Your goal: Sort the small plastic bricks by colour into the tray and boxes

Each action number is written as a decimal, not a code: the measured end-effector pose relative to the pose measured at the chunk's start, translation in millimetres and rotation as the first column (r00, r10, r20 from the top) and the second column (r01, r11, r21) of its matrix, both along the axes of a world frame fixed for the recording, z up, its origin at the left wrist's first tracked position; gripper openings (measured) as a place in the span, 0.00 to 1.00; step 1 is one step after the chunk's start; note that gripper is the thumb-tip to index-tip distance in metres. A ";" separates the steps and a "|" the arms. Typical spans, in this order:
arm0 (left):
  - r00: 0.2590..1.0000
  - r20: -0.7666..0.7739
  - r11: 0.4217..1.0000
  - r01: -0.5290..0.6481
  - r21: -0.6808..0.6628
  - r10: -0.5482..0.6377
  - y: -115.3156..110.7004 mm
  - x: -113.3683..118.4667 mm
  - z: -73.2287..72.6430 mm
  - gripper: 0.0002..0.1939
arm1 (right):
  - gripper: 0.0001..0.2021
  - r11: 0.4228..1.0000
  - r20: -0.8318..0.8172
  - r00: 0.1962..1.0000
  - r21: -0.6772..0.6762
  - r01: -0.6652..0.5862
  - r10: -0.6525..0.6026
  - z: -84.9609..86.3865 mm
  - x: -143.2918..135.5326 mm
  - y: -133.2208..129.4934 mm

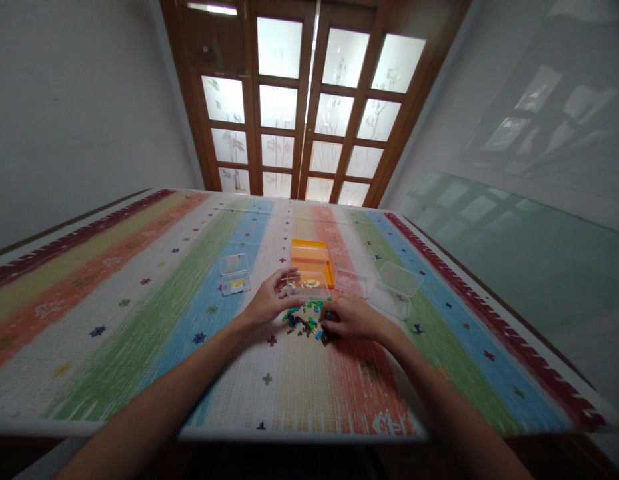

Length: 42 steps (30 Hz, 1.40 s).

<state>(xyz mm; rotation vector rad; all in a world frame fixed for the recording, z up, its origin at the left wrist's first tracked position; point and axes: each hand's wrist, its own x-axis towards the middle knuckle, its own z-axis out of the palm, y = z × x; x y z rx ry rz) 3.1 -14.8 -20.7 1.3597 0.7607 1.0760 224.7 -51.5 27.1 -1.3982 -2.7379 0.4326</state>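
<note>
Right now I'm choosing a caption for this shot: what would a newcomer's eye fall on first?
Probably the small green, blue and brown pieces scattered on the multicoloured striped tablecloth, between the left hand and the right hand. Beyond them, the bright orange plastic case stands out behind a clear plastic box holding pale yellow pieces. Past the table's far edge, brown wooden doors frame bright frosted panes.

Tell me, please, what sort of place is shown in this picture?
Probably a room in a home, perhaps a dining room: a striped, patterned tablecloth covers a broad table, wooden doors with plant-decorated panes stand beyond it, and small coloured pieces lie on the cloth.
</note>
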 end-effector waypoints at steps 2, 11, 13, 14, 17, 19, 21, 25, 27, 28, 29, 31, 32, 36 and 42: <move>1.000 -0.004 1.000 0.002 -0.003 -0.002 -0.3 0.1 0.4 0.38 | 0.08 1.000 0.010 1.000 0.009 0.000 0.000 0.8 0.0 -0.5; 1.000 0.006 1.000 0.004 0.002 -0.004 0.4 0.0 -0.5 0.38 | 0.08 1.000 0.025 1.000 0.014 -0.005 0.005 -0.8 -0.7 0.5; 1.000 0.010 1.000 0.005 -0.008 -0.005 0.5 -0.1 -0.6 0.38 | 0.08 1.000 0.022 1.000 0.016 -0.008 0.007 -0.7 -1.0 0.9; 1.000 0.010 1.000 0.004 -0.012 -0.004 0.5 -0.1 -0.4 0.38 | 0.08 1.000 0.021 1.000 0.015 -0.007 0.007 -0.6 -1.1 0.9; 1.000 0.007 1.000 0.003 -0.006 -0.003 0.2 -0.1 0.6 0.38 | 0.07 1.000 0.025 1.000 0.009 0.002 -0.003 -0.1 -1.5 0.7; 1.000 0.002 1.000 -0.001 0.005 0.001 0.0 -0.1 1.4 0.37 | 0.07 1.000 0.030 1.000 0.009 0.007 -0.007 0.1 -1.8 0.3; 1.000 -0.004 1.000 -0.003 0.014 0.003 -0.1 -0.2 1.8 0.37 | 0.08 1.000 0.031 0.999 0.008 0.005 -0.005 0.1 -2.2 -0.2; 1.000 -0.002 1.000 0.002 0.022 -0.002 0.3 -0.6 1.0 0.37 | 0.08 1.000 0.021 1.000 -0.001 0.002 -0.002 -0.9 -2.4 -0.6; 1.000 -0.002 1.000 0.004 0.027 -0.004 0.8 -0.8 0.4 0.37 | 0.07 1.000 0.023 1.000 -0.004 0.003 -0.003 -2.2 -2.0 -0.3; 1.000 -0.004 1.000 0.002 0.028 -0.002 0.9 -0.9 0.3 0.37 | 0.07 1.000 0.023 1.000 -0.005 0.004 -0.004 -3.1 -1.7 0.1; 1.000 -0.007 1.000 0.002 0.027 -0.001 1.0 -0.9 0.3 0.37 | 0.07 1.000 0.023 1.000 -0.006 0.002 -0.002 -3.9 -1.3 0.4; 1.000 -0.012 1.000 -0.002 0.026 0.002 1.0 -1.0 0.7 0.37 | 0.07 1.000 0.019 1.000 -0.008 -0.001 0.002 -5.5 -0.7 1.0; 1.000 -0.013 1.000 -0.002 0.026 0.002 1.0 -1.0 1.0 0.37 | 0.07 1.000 0.017 1.000 -0.010 -0.002 0.002 -6.0 -0.4 1.2; 1.000 -0.008 1.000 -0.003 0.028 0.004 0.9 -0.6 0.9 0.37 | 0.07 1.000 0.002 1.000 -0.010 -0.016 0.016 -7.1 0.6 1.0; 1.000 0.001 1.000 0.002 0.018 -0.002 1.3 -0.1 -1.3 0.37 | 0.06 1.000 -0.052 0.999 -0.029 -0.010 0.008 -3.4 6.4 -2.6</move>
